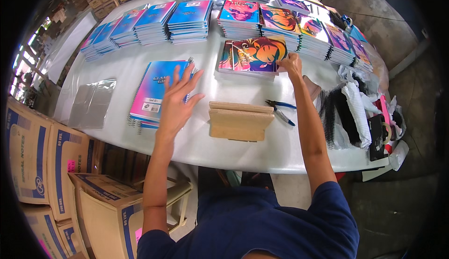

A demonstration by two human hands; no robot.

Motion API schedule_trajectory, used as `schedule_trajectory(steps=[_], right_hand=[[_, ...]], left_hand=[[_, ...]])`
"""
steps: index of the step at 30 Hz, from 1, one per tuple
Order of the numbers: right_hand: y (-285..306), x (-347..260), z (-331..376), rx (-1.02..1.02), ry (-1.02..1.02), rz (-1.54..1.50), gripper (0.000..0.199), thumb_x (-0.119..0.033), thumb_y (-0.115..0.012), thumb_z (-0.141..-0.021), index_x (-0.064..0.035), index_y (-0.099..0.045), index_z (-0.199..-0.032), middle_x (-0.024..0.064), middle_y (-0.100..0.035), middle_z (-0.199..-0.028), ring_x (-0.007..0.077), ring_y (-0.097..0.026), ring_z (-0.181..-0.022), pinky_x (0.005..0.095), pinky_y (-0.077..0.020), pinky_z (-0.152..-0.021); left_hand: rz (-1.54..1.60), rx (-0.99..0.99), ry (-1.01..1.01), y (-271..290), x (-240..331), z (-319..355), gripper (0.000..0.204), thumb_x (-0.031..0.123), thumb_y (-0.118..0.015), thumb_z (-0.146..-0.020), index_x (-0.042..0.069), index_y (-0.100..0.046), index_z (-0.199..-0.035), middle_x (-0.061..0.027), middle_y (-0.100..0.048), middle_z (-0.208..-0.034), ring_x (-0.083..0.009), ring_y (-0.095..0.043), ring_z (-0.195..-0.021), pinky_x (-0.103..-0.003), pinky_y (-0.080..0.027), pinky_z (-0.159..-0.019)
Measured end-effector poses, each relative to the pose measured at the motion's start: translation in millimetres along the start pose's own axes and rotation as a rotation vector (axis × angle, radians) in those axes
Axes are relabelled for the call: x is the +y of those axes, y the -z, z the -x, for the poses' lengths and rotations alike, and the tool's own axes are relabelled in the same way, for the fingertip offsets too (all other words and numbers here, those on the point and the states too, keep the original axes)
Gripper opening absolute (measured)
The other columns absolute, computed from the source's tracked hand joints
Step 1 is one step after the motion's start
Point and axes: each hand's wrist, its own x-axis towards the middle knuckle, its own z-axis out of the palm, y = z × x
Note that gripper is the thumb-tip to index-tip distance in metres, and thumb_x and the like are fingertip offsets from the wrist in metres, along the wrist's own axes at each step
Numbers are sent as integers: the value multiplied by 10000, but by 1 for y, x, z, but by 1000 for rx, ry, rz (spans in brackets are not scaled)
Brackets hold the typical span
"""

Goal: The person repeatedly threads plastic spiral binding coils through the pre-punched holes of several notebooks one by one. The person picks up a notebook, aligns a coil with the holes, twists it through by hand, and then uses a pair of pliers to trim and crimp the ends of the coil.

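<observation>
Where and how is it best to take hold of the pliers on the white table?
Probably by the lower blue handle, with the right hand coming from the person's right and near side. The pliers lie with their head near the brown block and the handles spread rightward; the upper handle meets the right forearm in this view.

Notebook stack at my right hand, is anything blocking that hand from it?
Nothing visible: your right hand is already at the right edge of the notebook stack. The pliers lie nearer you, out of the way.
</observation>
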Motion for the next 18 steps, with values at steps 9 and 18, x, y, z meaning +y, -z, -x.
schedule_trajectory(steps=[9,18], right_hand=[[81,-50,134,-126,107,-929,214,63,-744,-721,-34,-573,-806,-5,-581,-753,78,-523,-660,220,-419,-559],[78,-15,216,-241,154,-845,409,8,-757,-760,-1,-612,-1142,48,-673,-1050,122,-596,-920,265,-468,-843]], left_hand=[[1019,-35,124,-57,16,-73,687,171,-670,-891,35,-314,-1462,-97,-545,-1315,-140,-504,-1152,-268,-405,-925],[935,-88,44,-21,43,-20,495,221,-473,-996,41,-355,-1443,-135,-509,-1355,-199,-507,-1215,-332,-343,-1055]])
